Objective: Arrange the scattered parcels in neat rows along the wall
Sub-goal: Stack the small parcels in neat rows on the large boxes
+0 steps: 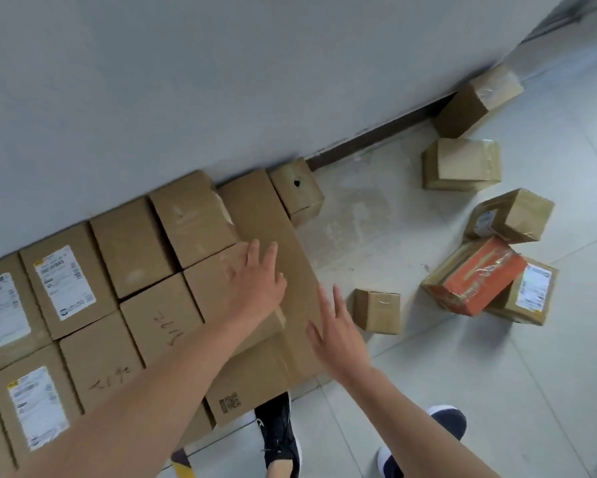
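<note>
Parcels (pixel 131 246) stand in tight rows against the wall (pixel 221 81); the long carton (pixel 272 215) caps their end; left hand (pixel 255 281) flat on it, right hand (pixel 335 332) spread at its edge, neither gripping, likely squaring it; orange parcel (pixel 476 277) lies apart.

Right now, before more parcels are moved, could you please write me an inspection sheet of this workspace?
Surface: pale tiled floor, worn patches.
Job's things: brown cardboard boxes in rows against the wall; long flat brown cardboard box at the rows' right end; loose parcels at right, including an orange taped parcel and a small brown cardboard cube.
Clutter: nothing seen.
Grippers: left hand flat on the box tops, fingers straight; right hand open at the long box's right edge, contact unclear.
Cables: nothing seen.
Surroundings: grey wall, dark skirting, dark shoes.
</note>
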